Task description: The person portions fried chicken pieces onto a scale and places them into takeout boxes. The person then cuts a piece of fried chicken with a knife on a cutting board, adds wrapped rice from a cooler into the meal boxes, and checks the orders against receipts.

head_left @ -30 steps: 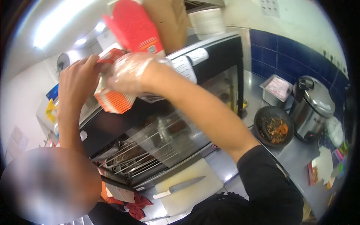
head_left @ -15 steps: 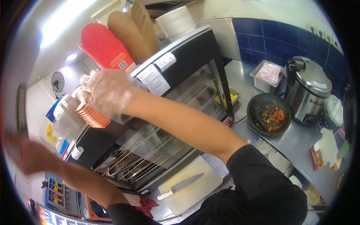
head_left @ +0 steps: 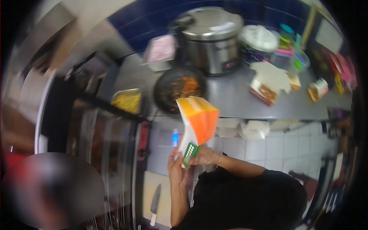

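Note:
A paper food carton (head_left: pixel 201 119), orange and yellow with a white inside and a green patterned end, stands tilted in front of me. My bare left hand (head_left: pixel 177 165) grips its lower left side near the green end. On the right side, my right hand (head_left: pixel 207 156) in a clear plastic glove is closed on the same lower part. Some fingers of both hands are hidden by the carton. Just beyond its top is a dark pan (head_left: pixel 163 90) with reddish-brown food in it.
A rice cooker (head_left: pixel 211 42) stands behind the pan. An open food box (head_left: pixel 268 86) lies on the steel counter (head_left: pixel 237 105). At left are a tray of yellow food (head_left: pixel 126 101) and a glass-fronted cabinet (head_left: pixel 103 142). Below, a knife (head_left: pixel 155 203) rests on a cutting board.
My view has swung right from the cabinet to the counter. My right hand has left the stack of orange cartons on the cabinet, and both hands now hold one carton.

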A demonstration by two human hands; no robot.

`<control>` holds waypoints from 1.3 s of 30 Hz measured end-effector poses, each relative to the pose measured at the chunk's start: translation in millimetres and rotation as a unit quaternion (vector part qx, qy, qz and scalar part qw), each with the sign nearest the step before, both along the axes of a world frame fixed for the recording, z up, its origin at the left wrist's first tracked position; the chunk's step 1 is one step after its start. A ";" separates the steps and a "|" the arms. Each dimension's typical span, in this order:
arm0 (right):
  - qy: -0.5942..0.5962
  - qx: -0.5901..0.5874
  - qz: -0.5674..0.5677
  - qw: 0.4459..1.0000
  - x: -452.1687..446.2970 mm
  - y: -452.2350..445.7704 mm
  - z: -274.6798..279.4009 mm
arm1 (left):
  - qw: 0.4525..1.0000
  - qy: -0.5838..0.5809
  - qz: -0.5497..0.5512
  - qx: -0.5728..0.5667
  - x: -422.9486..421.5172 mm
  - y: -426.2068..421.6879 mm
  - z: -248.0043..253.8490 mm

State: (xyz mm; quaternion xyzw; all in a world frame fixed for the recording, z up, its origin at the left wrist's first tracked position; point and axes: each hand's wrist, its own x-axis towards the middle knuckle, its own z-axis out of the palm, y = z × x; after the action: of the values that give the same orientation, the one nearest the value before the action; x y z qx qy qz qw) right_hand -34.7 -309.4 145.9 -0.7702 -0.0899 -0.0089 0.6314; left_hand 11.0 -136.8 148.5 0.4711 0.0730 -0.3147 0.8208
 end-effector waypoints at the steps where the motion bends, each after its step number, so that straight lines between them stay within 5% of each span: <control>1: 0.007 0.029 -0.065 0.997 -18.0 -21.1 -19.1 | 0.992 0.060 -0.091 -0.063 -1.7 -18.0 -32.2; 3: -0.029 0.202 -0.181 0.962 -38.2 -54.6 -25.9 | 0.981 0.123 -0.150 -0.025 -8.9 -71.4 -49.4; 5: 0.058 0.159 -0.293 0.941 -69.6 -81.2 -69.6 | 0.954 0.178 -0.240 0.007 -30.8 -105.4 -84.2; 7: 0.020 0.195 -0.295 0.935 -77.6 -107.5 -72.4 | 0.941 0.139 -0.308 -0.023 -36.0 -141.0 -148.8; 8: 0.055 0.204 -0.288 0.934 -78.7 -115.5 -63.8 | 0.954 0.070 -0.281 0.071 -35.4 -168.7 -91.6; 9: 0.091 0.213 -0.280 0.932 -80.4 -128.3 -54.8 | 0.913 -0.046 -0.354 0.195 -22.7 -188.3 -96.1; 12: 0.138 0.209 -0.268 0.930 -78.6 -180.0 -42.9 | 0.981 -0.017 -0.184 0.059 -16.8 -242.0 -130.4; 13: 0.138 0.205 -0.270 0.930 -74.2 -191.3 -46.2 | 0.958 -0.217 -0.186 0.009 3.2 -265.4 -176.1; 15: 0.138 0.214 -0.281 0.925 -78.0 -218.2 -52.1 | 0.886 -0.418 -0.197 -0.035 26.5 -329.6 -214.1; 16: 0.137 0.218 -0.290 0.922 -79.8 -225.4 -53.7 | 0.910 -0.353 -0.182 -0.121 36.5 -343.5 -225.1; 18: 0.136 0.222 -0.299 0.918 -79.8 -237.4 -52.6 | 0.974 0.072 -0.077 -0.203 13.7 -284.9 -121.4; 20: 0.133 0.235 -0.313 0.911 -79.0 -243.7 -48.4 | 0.975 0.110 -0.023 -0.189 30.1 -261.7 -115.8; 22: 0.122 0.268 -0.335 0.895 -90.8 -246.4 -47.9 | 0.992 -0.010 0.003 -0.125 32.5 -241.9 -132.9; 24: 0.080 0.321 -0.335 0.882 -103.1 -241.8 -46.2 | 0.995 0.047 0.085 0.012 3.5 -220.6 -86.9; 27: 0.055 0.282 -0.386 0.876 -121.3 -264.0 -82.9 | 0.992 -0.029 -0.002 0.126 1.8 -241.0 -148.6; 30: -0.005 0.288 -0.418 0.862 -143.4 -225.1 -50.9 | 0.950 -0.166 0.008 0.265 -2.1 -253.9 -170.4; 32: 0.008 0.275 -0.411 0.869 -151.2 -207.9 -49.6 | 0.917 -0.268 0.007 0.295 3.8 -259.3 -179.4; 35: 0.062 0.322 -0.420 0.846 -141.5 -211.9 -69.9 | 0.938 -0.217 0.046 0.266 10.0 -276.2 -165.4; 37: 0.072 0.352 -0.407 0.840 -137.0 -203.4 -78.0 | 0.668 -0.492 0.066 0.554 -4.8 -265.6 -120.9; 39: 0.096 0.357 -0.401 0.838 -130.4 -193.9 -88.4 | 0.644 -0.525 0.013 0.556 -33.4 -250.6 -92.7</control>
State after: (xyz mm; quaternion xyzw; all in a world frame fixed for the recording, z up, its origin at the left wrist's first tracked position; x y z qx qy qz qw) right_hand -165.1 -503.2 57.6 -0.4573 0.2968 -0.2187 0.8093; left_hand -22.4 -387.4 55.8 0.9241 -0.2032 0.0962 0.3090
